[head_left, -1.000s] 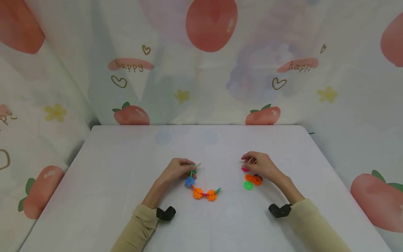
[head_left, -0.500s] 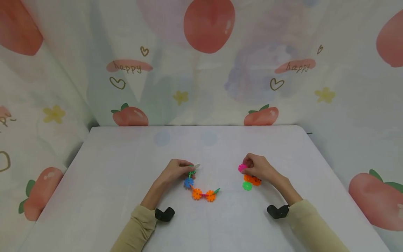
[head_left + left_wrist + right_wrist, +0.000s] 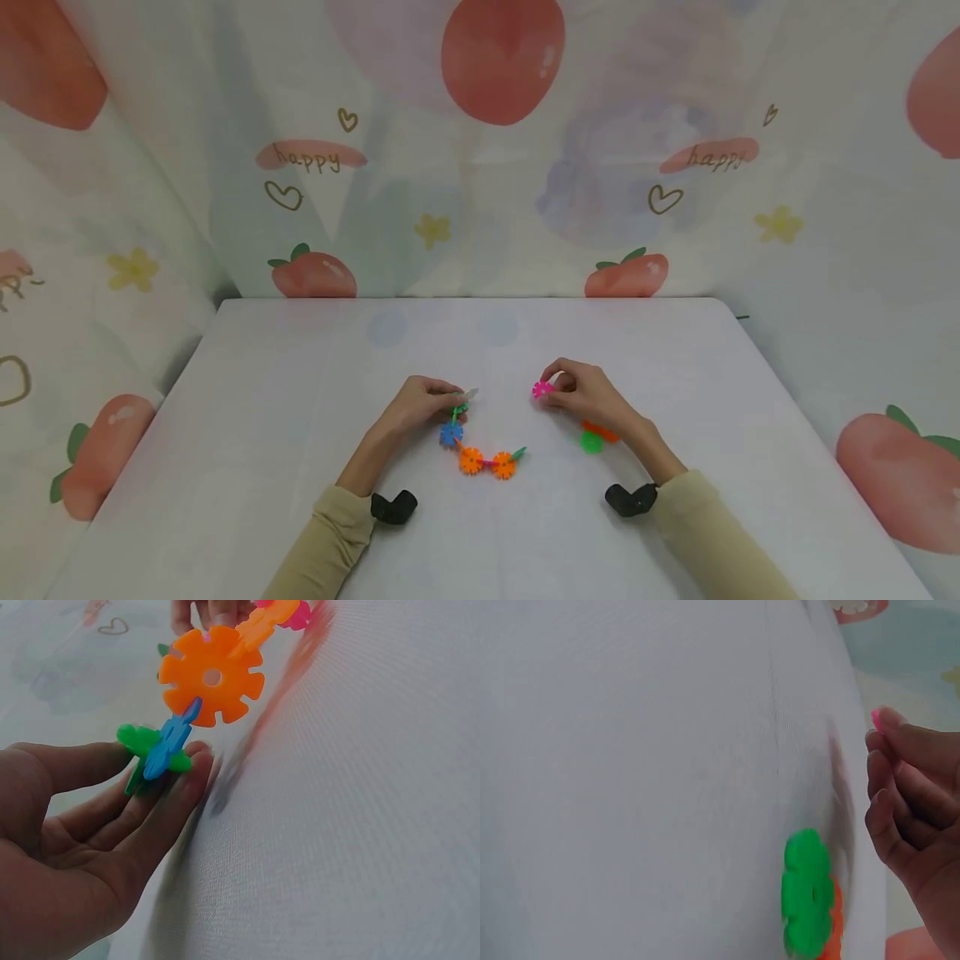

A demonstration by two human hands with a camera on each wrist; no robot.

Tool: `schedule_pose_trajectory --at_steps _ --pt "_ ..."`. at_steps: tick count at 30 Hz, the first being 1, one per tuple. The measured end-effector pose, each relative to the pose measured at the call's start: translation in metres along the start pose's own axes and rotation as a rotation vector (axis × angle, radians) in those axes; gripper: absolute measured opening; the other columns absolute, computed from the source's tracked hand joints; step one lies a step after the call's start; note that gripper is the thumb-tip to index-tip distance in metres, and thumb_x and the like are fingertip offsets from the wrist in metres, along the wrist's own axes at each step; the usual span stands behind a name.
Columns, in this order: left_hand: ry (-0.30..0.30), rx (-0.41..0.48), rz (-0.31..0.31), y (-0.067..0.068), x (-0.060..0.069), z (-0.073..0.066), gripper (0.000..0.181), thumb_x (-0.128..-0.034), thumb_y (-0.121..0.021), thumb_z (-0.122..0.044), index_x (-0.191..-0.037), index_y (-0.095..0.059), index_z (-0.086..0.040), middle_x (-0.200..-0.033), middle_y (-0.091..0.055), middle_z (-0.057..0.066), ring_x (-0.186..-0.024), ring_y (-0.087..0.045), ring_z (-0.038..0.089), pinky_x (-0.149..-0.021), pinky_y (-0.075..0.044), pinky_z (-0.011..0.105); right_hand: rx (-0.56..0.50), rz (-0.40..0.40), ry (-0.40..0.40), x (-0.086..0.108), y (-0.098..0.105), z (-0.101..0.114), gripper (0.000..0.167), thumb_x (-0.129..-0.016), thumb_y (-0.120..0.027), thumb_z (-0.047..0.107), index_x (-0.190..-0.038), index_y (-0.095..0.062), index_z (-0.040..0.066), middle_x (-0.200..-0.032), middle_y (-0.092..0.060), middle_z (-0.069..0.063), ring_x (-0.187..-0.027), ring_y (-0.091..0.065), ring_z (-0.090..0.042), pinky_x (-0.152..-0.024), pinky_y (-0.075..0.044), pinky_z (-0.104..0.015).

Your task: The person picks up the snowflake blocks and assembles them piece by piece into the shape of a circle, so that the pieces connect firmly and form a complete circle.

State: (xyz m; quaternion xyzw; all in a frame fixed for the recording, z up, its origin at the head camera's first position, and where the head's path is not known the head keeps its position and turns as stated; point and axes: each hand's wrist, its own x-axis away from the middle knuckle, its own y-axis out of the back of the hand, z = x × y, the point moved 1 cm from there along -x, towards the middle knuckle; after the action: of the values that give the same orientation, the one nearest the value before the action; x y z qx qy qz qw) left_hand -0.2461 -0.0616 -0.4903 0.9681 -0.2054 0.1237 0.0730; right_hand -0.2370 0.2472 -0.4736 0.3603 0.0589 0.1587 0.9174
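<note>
Chain of multicoloured notched plastic discs point(image 3: 471, 461) on white, fine-textured tabletop point(image 3: 300, 400); left hand point(image 3: 420, 406) pinches its eleven-o'clock end. Right hand point(image 3: 588, 396), at chain's two o'clock, pinches bright-pink notched plastic disc point(image 3: 542, 389). Bright-green plastic disc point(image 3: 592, 442) beside orange ones point(image 3: 598, 431), three o'clock. Pale backdrop point(image 3: 480, 192), twelve o'clock: red fruit, yellow flowers, "happy".

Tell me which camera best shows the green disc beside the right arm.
The right wrist view: the green disc appears large, its notched rim plain, though slanted. The head view shows it small, beside orange plastic; the left wrist view doesn't show it.
</note>
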Motion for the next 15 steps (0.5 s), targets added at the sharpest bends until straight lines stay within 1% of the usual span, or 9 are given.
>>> schedule_pose_trajectory --at_steps 3,8,13,15 --pt "0.002 -0.007 0.0 0.0 0.0 -0.001 0.029 -0.0972 -0.071 -0.014 -0.116 -0.071 0.009 -0.092 -0.078 0.017 -0.079 -0.076 0.019 -0.085 -0.061 0.033 -0.046 0.017 0.016 -0.007 -0.006 0.009 0.023 -0.093 -0.077 0.016 -0.114 -0.07 0.009 -0.08 -0.071 -0.001 -0.074 -0.065 -0.015 -0.073 -0.054 -0.022" --pt "0.007 -0.038 -0.012 0.001 -0.001 -0.003 0.03 -0.0971 -0.071 -0.015 -0.116 -0.072 0.008 -0.093 -0.078 0.017 -0.08 -0.076 0.02 -0.088 -0.061 0.035 -0.104 0.035 0.013 -0.019 -0.015 0.021 0.023 -0.094 -0.076 0.017 -0.116 -0.073 0.012 -0.083 -0.072 -0.002 -0.077 -0.067 -0.017 -0.075 -0.055 -0.023" --pt "0.026 -0.063 -0.038 0.001 -0.002 -0.002 0.03 -0.0964 -0.073 -0.017 -0.116 -0.073 0.006 -0.092 -0.078 0.015 -0.079 -0.075 0.018 -0.088 -0.06 0.034 -0.108 0.033 0.037 -0.028 -0.024 0.029 0.024 -0.094 -0.076 0.016 -0.117 -0.075 0.01 -0.082 -0.073 -0.003 -0.075 -0.065 -0.017 -0.072 -0.054 -0.023" --pt "0.037 -0.059 -0.046 0.001 -0.002 -0.001 0.029 -0.0959 -0.073 -0.017 -0.115 -0.074 0.005 -0.091 -0.078 0.015 -0.079 -0.075 0.018 -0.087 -0.061 0.033 -0.11 0.039 0.042 -0.03 -0.027 0.03 0.025 -0.094 -0.076 0.016 -0.118 -0.075 0.008 -0.082 -0.072 -0.003 -0.075 -0.065 -0.016 -0.07 -0.053 -0.023"
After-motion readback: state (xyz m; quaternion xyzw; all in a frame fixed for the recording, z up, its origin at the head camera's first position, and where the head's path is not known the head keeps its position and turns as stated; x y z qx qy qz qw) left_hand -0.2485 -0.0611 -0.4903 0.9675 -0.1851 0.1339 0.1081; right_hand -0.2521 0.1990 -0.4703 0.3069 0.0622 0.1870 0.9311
